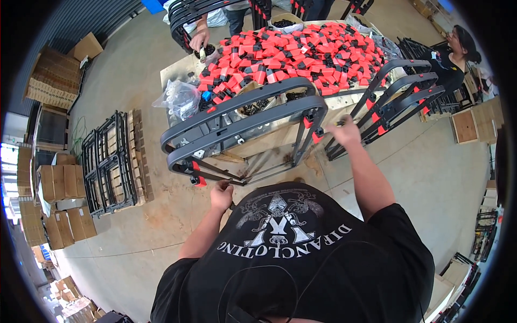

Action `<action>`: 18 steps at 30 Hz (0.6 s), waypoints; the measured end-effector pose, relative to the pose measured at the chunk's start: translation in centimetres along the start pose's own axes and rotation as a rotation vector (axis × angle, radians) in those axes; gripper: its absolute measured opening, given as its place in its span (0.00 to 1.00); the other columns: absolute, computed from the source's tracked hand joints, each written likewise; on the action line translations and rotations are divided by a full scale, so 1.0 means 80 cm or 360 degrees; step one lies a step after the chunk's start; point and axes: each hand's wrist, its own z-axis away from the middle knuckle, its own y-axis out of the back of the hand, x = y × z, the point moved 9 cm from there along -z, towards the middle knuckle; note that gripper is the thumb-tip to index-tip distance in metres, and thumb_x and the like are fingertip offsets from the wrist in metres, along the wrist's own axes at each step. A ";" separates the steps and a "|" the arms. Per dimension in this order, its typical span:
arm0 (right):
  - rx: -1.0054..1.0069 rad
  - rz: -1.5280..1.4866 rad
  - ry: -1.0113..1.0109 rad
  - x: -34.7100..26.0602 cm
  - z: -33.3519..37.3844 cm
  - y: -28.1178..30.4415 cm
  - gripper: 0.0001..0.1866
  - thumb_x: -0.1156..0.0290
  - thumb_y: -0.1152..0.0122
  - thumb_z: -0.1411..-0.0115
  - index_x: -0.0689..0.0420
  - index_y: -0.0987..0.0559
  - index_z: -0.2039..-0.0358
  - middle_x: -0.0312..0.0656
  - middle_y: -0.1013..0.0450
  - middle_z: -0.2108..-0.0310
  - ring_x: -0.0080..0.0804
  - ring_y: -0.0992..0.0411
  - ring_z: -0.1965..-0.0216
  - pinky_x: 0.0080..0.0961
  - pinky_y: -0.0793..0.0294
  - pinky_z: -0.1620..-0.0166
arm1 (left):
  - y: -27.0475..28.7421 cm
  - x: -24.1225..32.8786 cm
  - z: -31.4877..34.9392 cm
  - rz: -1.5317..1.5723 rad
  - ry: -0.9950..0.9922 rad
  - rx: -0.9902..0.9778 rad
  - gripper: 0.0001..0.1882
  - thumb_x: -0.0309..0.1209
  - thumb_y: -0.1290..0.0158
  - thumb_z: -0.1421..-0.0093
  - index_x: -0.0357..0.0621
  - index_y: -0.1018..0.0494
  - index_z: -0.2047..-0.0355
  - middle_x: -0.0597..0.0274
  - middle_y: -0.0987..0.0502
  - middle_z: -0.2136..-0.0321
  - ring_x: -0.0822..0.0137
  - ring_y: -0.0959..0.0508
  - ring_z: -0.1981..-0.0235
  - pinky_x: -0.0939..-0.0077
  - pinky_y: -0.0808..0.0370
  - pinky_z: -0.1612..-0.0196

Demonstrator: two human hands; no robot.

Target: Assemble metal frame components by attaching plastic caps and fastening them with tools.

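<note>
Two black tubular frames [247, 117] with rounded ends stand side by side against the table in front of me, with red and black plastic clips [318, 138] on their legs. My left hand [221, 195] is by the near lower bar of these frames, its fingers curled closed. Something dark shows below its fingers, too small to name. My right hand [344, 132] is beside the clips at the frames' right end. Its fingers are bent together, and what they hold, if anything, is hidden. A large heap of red and black plastic clips [291, 54] covers the table.
More black frames [398, 97] lean at the table's right. Small black parts fill a tub [253, 107], beside a clear plastic bag [183, 99]. Across the table is another person's hand [200, 39]; a person [455, 59] is at right. Frames lie on a pallet [139, 156] at left, near cardboard boxes [56, 183].
</note>
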 end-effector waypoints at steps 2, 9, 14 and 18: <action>0.0107 -0.0108 -0.0234 0.032 -0.004 0.016 0.41 0.48 0.25 0.53 0.61 0.24 0.44 0.51 0.20 0.52 0.46 0.20 0.52 0.37 0.22 0.48 | 0.024 -0.025 0.006 0.0063 0.0077 -0.0053 0.17 0.28 0.41 0.38 0.33 0.24 0.50 0.52 0.17 0.58 0.65 0.18 0.57 0.72 0.22 0.52; -0.1089 0.0701 -0.0148 0.118 0.064 -0.136 0.18 0.58 0.31 0.47 0.56 0.15 0.60 0.47 0.18 0.66 0.40 0.18 0.65 0.38 0.18 0.62 | 0.079 -0.085 0.017 0.0419 0.0316 -0.0021 0.14 0.26 0.43 0.37 0.32 0.24 0.52 0.58 0.19 0.65 0.68 0.20 0.66 0.72 0.22 0.61; -0.1640 -0.0192 0.0141 -0.047 0.157 -0.298 0.10 0.63 0.35 0.44 0.53 0.23 0.78 0.34 0.31 0.81 0.25 0.38 0.84 0.28 0.37 0.80 | 0.082 -0.089 0.023 0.0309 0.0350 -0.0118 0.14 0.26 0.43 0.37 0.31 0.25 0.53 0.57 0.19 0.66 0.68 0.20 0.68 0.72 0.22 0.63; -0.1656 -0.1173 -0.0146 -0.241 0.162 -0.321 0.07 0.65 0.36 0.41 0.55 0.19 0.69 0.36 0.28 0.78 0.24 0.30 0.78 0.27 0.34 0.78 | 0.094 -0.085 0.031 0.0365 0.0430 -0.0112 0.15 0.27 0.43 0.37 0.31 0.24 0.52 0.56 0.19 0.65 0.68 0.20 0.69 0.73 0.22 0.65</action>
